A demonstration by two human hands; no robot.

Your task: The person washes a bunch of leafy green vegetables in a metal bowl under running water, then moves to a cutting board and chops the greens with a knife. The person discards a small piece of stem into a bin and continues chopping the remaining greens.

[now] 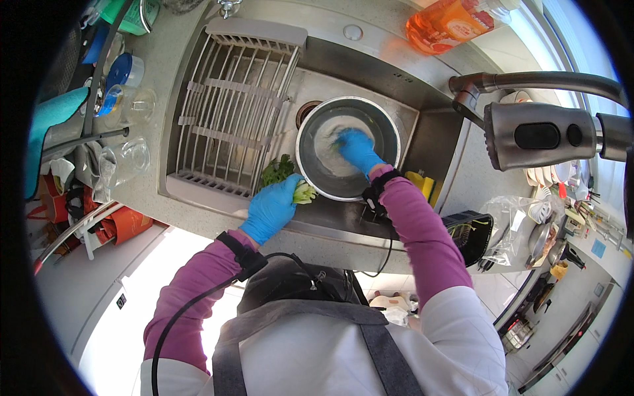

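My left hand (269, 210), in a blue glove, is closed around a bunch of leafy greens at the sink's near edge. Dark leaves (277, 170) stick out on its far side, and a pale green end (304, 193) shows beside the pot. A round metal pot (389, 119) with cloudy water stands in the sink (413, 135). Inside it is my right hand (358, 150), also blue-gloved, with its fingers down at the water. A little green shows by those fingertips, but they are blurred and partly hidden, so their grip is unclear.
A slatted drying rack (231, 109) spans the sink's left side. The large faucet head (541, 135) juts in from the right. A yellow sponge (421, 185) sits right of the pot. An orange bottle (452, 25) stands behind; glass cups (125, 158) stand left.
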